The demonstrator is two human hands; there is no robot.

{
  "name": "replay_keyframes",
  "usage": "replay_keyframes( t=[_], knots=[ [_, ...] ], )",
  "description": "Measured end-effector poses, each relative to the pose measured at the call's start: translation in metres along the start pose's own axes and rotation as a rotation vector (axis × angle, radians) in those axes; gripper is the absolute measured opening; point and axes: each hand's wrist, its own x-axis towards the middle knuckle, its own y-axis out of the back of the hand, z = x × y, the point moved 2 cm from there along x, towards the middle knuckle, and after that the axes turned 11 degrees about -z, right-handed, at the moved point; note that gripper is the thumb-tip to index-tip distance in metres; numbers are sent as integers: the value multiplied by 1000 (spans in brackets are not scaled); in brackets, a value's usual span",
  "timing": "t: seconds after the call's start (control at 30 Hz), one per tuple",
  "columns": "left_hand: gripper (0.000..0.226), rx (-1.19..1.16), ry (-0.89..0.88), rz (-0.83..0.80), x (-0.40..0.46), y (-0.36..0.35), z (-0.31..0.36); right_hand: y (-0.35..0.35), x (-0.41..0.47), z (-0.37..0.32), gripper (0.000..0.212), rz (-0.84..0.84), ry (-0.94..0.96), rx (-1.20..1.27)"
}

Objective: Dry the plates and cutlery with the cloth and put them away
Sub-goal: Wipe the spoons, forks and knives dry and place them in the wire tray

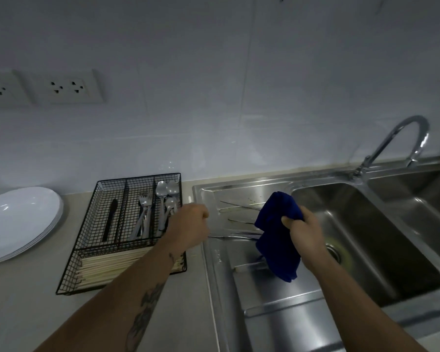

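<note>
Two basins of the sink (417, 295) fill the lower right, its drainboard carrying cutlery (239, 221) not yet dried. Stacked plates (18, 222) sit far left, done by the look of it. Wire organiser (107, 283) at centre-left takes dried pieces. Right hand (306, 231) clutches the blue cloth (277, 240), ready; left hand (188, 228), fingers curled, grips a thin utensil (229, 236) by its handle.
</note>
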Motion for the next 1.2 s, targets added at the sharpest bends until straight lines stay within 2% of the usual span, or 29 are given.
replay_keyframes(
  t=[0.17,0.5,0.73,0.97,1.2],
  knots=[
    [25,-10,-42,-28,24,-24,45,33,-1,10,11,61,-25,-98],
    [30,34,-146,-130,86,-77,111,80,28,25,17,55,-71,-143],
    [17,325,-225,-215,107,-92,118,102,46,35,16,6,-120,-167],
    [23,548,-294,-320,115,-94,120,110,56,40,10,-30,-144,-172],
    [17,504,-313,-356,114,-79,122,109,55,40,12,-53,-159,-185]
  ],
)
